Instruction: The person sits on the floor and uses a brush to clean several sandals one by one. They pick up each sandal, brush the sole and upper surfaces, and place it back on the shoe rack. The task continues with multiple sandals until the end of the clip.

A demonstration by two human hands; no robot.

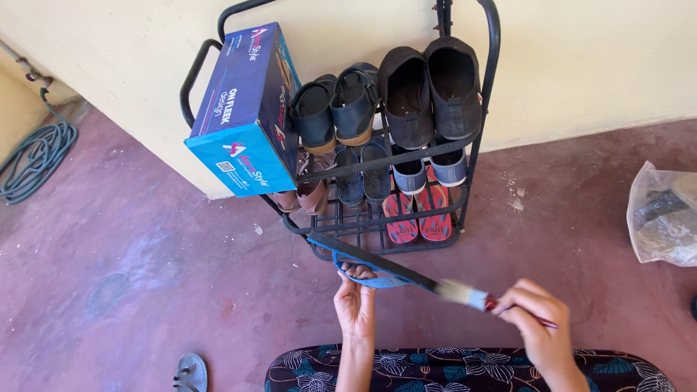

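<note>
The left hand [354, 305] has its fingers clamped on a blue-strapped dark flip-flop sandal [370, 266]; the right hand [541, 319], fingers closed round a red-handled pale-bristled paintbrush [472, 295], touches bristles to the sandal's edge before a black metal shoe rack [475, 138].

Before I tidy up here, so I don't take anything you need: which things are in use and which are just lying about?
In use:
left hand holding blue sandal
right hand holding paintbrush

Lying about:
shoe rack
blue shoebox
hose
plastic bag
grey sandal

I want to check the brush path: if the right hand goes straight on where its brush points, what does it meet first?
Probably the blue flip-flop held by the left hand; the right hand aims its brush at its heel end.
</note>
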